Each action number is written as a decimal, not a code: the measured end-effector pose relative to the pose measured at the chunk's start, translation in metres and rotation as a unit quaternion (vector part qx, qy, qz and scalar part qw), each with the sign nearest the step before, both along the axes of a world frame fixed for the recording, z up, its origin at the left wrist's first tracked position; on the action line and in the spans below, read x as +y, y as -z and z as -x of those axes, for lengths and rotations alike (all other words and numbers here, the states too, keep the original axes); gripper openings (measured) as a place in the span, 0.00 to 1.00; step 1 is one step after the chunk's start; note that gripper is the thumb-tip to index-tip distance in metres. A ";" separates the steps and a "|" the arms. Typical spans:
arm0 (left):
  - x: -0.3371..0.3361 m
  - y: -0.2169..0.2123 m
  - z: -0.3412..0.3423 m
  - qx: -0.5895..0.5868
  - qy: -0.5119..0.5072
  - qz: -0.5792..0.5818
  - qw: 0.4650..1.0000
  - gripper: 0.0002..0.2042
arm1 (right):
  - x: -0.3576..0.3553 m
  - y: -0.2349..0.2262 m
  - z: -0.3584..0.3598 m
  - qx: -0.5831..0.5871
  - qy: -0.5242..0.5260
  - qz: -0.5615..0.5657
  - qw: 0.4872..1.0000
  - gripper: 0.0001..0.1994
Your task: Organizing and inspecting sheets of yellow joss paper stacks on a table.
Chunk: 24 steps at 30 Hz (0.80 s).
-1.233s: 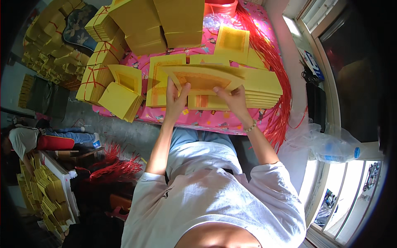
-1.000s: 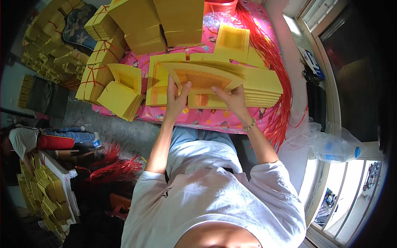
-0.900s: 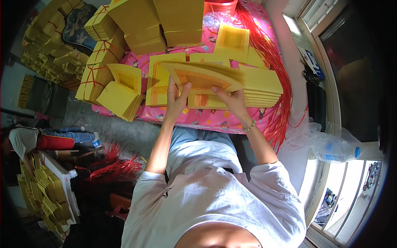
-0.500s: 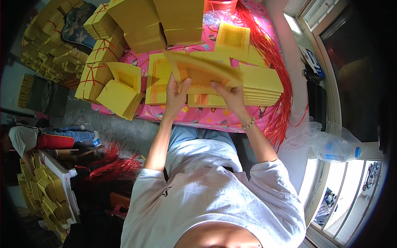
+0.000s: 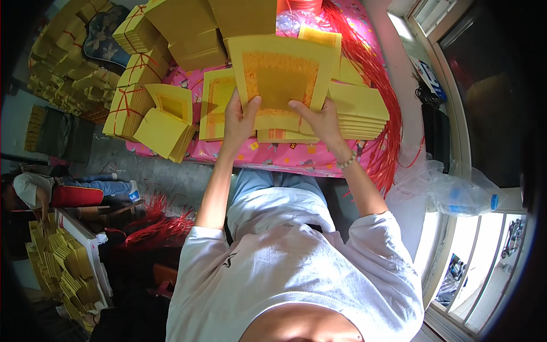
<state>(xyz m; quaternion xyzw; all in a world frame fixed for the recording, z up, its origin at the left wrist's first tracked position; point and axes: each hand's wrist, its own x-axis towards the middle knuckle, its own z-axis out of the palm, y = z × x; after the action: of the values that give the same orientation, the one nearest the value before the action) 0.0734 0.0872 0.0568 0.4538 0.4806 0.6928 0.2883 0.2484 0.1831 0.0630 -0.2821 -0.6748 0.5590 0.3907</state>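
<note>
Just above the middle of the frame both hands hold up a stack of yellow paper sheets (image 5: 282, 77); the left hand (image 5: 239, 117) pinches its lower left edge, thumb laid over the front; the right hand (image 5: 319, 117) clasps the lower right edge likewise, fingers curled behind. The top sheet is thin, matte and square, with an orange printed frame; below lie flat piles of the same paper (image 5: 359, 108) on a pink patterned cloth (image 5: 285, 157); glossy red strings (image 5: 382, 102) trail at right; tied yellow bundles (image 5: 134, 94) crowd the upper left.

Pink-clothed table (image 5: 239, 153) — stacks of yellow paper (image 5: 356, 108), tied bundles (image 5: 128, 105), red strings (image 5: 387, 114).
</note>
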 end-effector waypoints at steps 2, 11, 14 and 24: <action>-0.001 -0.007 0.005 0.012 0.014 0.021 1.000 0.18 | 0.002 -0.012 -0.001 0.010 -0.011 -0.013 1.000 0.15; -0.010 -0.019 0.001 -0.158 0.099 0.086 0.979 0.23 | -0.001 -0.041 -0.013 -0.025 -0.111 0.153 0.982 0.20; -0.022 -0.013 0.006 -0.274 0.141 0.140 0.941 0.24 | 0.001 -0.058 -0.024 0.016 -0.214 0.312 0.926 0.23; -0.032 0.030 -0.027 -0.645 0.477 0.053 0.594 0.21 | 0.020 -0.038 -0.011 0.074 -0.056 -0.021 0.995 0.24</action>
<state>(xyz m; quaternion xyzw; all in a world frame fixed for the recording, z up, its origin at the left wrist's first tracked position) 0.1003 0.0552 0.0270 0.0365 -0.0799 0.5417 0.8360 0.2596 0.2027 0.1007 -0.1932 -0.6701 0.5854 0.4134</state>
